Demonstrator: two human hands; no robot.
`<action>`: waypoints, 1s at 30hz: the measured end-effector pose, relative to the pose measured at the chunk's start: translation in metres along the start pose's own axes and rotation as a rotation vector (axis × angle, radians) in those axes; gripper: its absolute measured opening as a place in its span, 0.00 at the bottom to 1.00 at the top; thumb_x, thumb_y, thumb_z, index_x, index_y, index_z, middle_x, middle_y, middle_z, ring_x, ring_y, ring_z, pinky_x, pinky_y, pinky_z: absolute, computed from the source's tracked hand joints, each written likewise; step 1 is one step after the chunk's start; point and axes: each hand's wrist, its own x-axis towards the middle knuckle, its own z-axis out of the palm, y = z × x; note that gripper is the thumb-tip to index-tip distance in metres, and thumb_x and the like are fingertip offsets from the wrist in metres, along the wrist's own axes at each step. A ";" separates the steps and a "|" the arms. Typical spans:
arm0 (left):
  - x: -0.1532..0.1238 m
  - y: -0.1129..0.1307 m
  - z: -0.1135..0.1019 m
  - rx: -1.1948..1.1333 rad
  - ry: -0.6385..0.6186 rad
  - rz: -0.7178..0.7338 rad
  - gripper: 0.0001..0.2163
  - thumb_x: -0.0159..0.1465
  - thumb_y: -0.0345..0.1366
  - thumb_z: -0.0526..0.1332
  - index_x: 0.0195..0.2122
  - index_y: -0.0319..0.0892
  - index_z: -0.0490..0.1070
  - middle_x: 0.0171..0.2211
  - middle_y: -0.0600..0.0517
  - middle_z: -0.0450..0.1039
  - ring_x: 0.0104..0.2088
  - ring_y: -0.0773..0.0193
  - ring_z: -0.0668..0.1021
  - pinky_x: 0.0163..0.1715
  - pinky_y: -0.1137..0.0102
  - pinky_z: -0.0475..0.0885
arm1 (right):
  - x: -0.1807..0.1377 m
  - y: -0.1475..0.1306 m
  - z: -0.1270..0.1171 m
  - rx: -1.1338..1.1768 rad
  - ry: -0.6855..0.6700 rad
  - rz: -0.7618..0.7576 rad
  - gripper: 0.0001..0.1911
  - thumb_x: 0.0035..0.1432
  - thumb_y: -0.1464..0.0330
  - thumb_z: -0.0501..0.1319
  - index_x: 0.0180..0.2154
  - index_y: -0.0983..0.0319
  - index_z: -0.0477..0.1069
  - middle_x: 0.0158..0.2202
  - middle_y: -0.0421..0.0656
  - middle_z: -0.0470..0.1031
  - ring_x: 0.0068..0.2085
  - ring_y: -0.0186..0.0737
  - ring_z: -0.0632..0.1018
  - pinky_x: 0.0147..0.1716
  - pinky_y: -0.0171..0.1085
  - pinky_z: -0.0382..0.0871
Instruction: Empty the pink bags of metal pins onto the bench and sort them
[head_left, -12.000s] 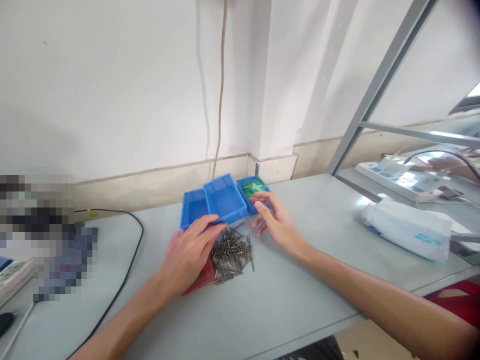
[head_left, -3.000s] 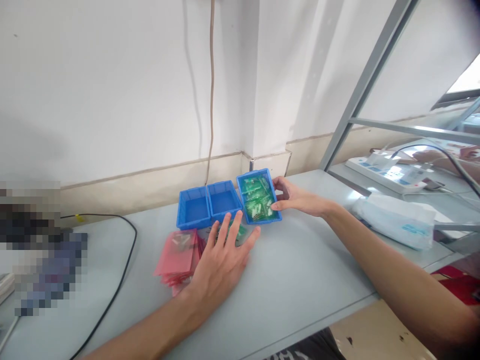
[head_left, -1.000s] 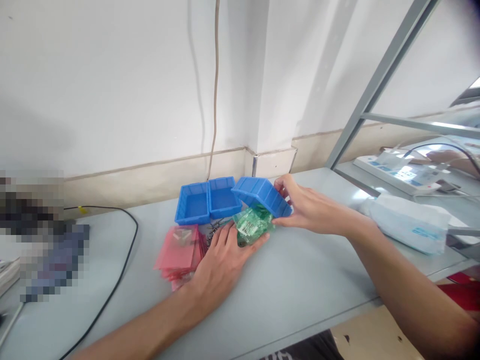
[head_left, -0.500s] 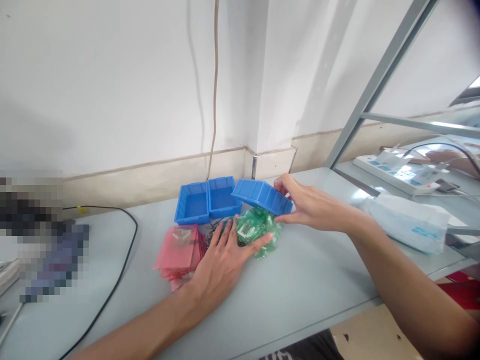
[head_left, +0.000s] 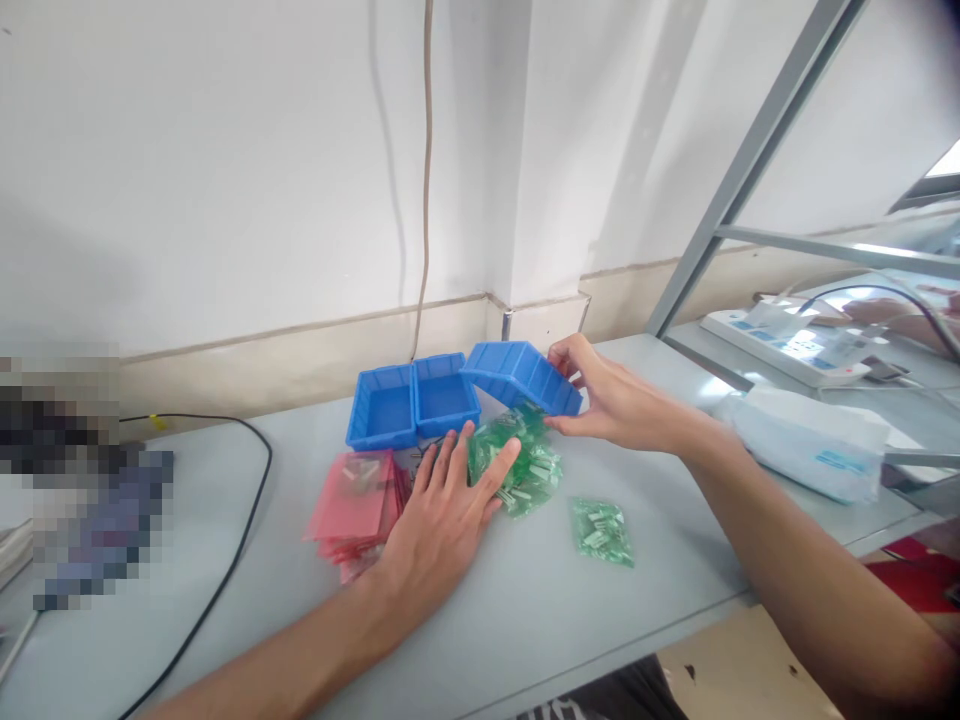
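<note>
My right hand grips a blue plastic bin by its right end and holds it tipped, its underside partly toward me. Below the bin lies a heap of green plastic bags with small parts inside. My left hand rests with fingers spread over the left side of that heap. A single green bag of small parts lies apart to the right. Left of my left hand is a stack of pink bags. Small dark parts beside my fingertips are mostly hidden.
Two blue bins stand side by side near the wall. A black cable curves across the table's left side. At the right are a metal frame, a white power strip and a white soft pack.
The tipped bin has risen slightly and turned steeper. More green bags show beneath it, and one now lies separately to the right. My left hand stays over the heap.
</note>
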 end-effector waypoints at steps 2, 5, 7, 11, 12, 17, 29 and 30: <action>0.000 0.000 0.001 -0.020 0.001 -0.014 0.37 0.77 0.41 0.58 0.80 0.50 0.38 0.75 0.32 0.55 0.73 0.39 0.66 0.67 0.43 0.69 | 0.001 0.003 0.000 0.003 0.030 -0.028 0.27 0.58 0.60 0.72 0.52 0.53 0.60 0.49 0.46 0.72 0.46 0.53 0.76 0.50 0.53 0.73; 0.001 0.000 0.000 -0.044 -0.004 -0.016 0.35 0.76 0.43 0.59 0.79 0.49 0.44 0.75 0.33 0.55 0.72 0.39 0.67 0.67 0.43 0.69 | 0.001 0.007 0.000 0.022 0.047 -0.071 0.27 0.57 0.60 0.73 0.51 0.53 0.61 0.50 0.46 0.72 0.48 0.55 0.76 0.53 0.53 0.73; 0.001 -0.001 0.000 -0.055 -0.007 -0.014 0.33 0.76 0.43 0.61 0.78 0.49 0.49 0.76 0.34 0.54 0.72 0.38 0.67 0.66 0.42 0.69 | 0.001 0.008 -0.001 0.037 0.040 -0.079 0.27 0.56 0.60 0.73 0.51 0.53 0.61 0.50 0.46 0.72 0.48 0.55 0.76 0.54 0.54 0.73; 0.000 -0.001 0.001 -0.068 -0.015 -0.011 0.31 0.75 0.45 0.62 0.76 0.45 0.55 0.76 0.33 0.53 0.72 0.37 0.67 0.67 0.41 0.68 | 0.001 0.007 0.001 0.050 0.086 -0.034 0.30 0.56 0.57 0.74 0.52 0.53 0.60 0.50 0.46 0.71 0.47 0.54 0.75 0.53 0.54 0.74; 0.000 -0.001 0.001 -0.067 -0.016 -0.013 0.31 0.75 0.45 0.61 0.75 0.43 0.55 0.76 0.33 0.53 0.72 0.36 0.66 0.67 0.41 0.68 | 0.002 0.007 0.002 0.068 0.122 -0.014 0.30 0.56 0.56 0.74 0.52 0.53 0.60 0.51 0.46 0.71 0.46 0.53 0.76 0.52 0.54 0.75; 0.000 -0.001 0.001 -0.064 -0.008 -0.013 0.29 0.77 0.48 0.57 0.74 0.40 0.57 0.75 0.31 0.55 0.72 0.37 0.66 0.67 0.41 0.67 | 0.015 0.020 0.012 0.359 0.325 0.156 0.30 0.59 0.49 0.72 0.53 0.52 0.61 0.52 0.46 0.71 0.43 0.50 0.77 0.40 0.48 0.79; 0.000 -0.001 -0.002 -0.078 -0.006 -0.017 0.28 0.76 0.53 0.54 0.71 0.42 0.64 0.77 0.34 0.52 0.71 0.36 0.67 0.66 0.40 0.68 | 0.047 0.058 0.053 0.951 0.332 0.490 0.16 0.61 0.52 0.68 0.39 0.56 0.72 0.38 0.42 0.75 0.40 0.47 0.80 0.40 0.48 0.84; 0.000 -0.001 -0.002 -0.076 -0.007 -0.017 0.29 0.76 0.54 0.54 0.71 0.43 0.64 0.77 0.34 0.52 0.72 0.36 0.66 0.67 0.40 0.68 | 0.050 0.057 0.056 0.944 0.352 0.491 0.15 0.62 0.53 0.66 0.38 0.56 0.71 0.38 0.42 0.75 0.39 0.46 0.80 0.40 0.47 0.84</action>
